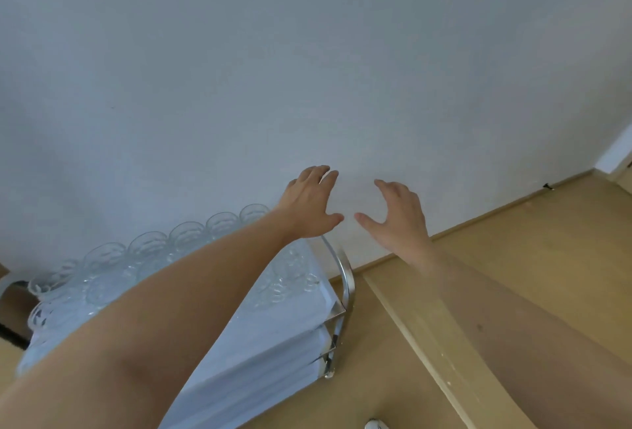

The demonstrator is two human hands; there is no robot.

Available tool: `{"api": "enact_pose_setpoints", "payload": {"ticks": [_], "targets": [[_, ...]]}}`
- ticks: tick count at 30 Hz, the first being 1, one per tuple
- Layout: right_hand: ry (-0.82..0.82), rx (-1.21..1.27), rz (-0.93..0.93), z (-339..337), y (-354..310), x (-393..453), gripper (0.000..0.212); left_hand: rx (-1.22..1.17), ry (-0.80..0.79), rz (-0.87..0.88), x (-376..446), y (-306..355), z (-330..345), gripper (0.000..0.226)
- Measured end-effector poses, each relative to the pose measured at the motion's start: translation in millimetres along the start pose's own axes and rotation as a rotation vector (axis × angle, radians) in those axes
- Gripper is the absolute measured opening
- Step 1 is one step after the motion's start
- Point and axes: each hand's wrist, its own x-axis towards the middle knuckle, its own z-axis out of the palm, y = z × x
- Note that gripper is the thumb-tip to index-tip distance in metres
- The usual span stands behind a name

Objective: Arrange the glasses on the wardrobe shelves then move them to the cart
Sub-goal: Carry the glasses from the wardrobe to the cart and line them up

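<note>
Two bare arms reach toward a white wall (307, 52), left hand (307, 202) and right hand (398, 213) empty with fingers spread, thumbs nearly meeting, while clear glasses (150, 247) crowd the cart (345, 278) at eight o'clock.

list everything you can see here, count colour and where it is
glasses: many, exact count unclear, clear, packed on the cart's top shelf, lower left
cart: one, chrome frame with white tiers, against the wall, lower left
wall: one, white, fills the upper frame
floor: one, light wood, right and bottom
shoe: one, white, bottom edge, partly cut off
left hand: one, fingers spread, empty, above the cart's right end
right hand: one, fingers spread, empty, in front of the wall
</note>
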Motion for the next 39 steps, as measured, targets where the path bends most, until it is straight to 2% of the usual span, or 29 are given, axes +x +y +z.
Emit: {"api": "enact_pose_setpoints", "payload": {"ticks": [8,14,20,30,39], "targets": [[0.147,-0.048,0.095,-81,67,-18,0.080,0.032,0.000,0.190,58,96,-7,0.090],[0.239,-0.051,0.251,-151,151,-40,0.082,0.001,-0.005,0.329,111,207,13,0.090],[0.312,-0.157,0.362,-223,249,-71,0.080,-0.043,-0.039,0.454,157,322,52,0.089],[0.253,-0.321,0.587,-305,397,-117,0.079,-0.143,-0.136,0.585,212,492,130,0.088],[0.249,-0.335,0.748,-334,474,-120,0.078,-0.172,-0.239,0.692,261,578,181,0.086]]}}
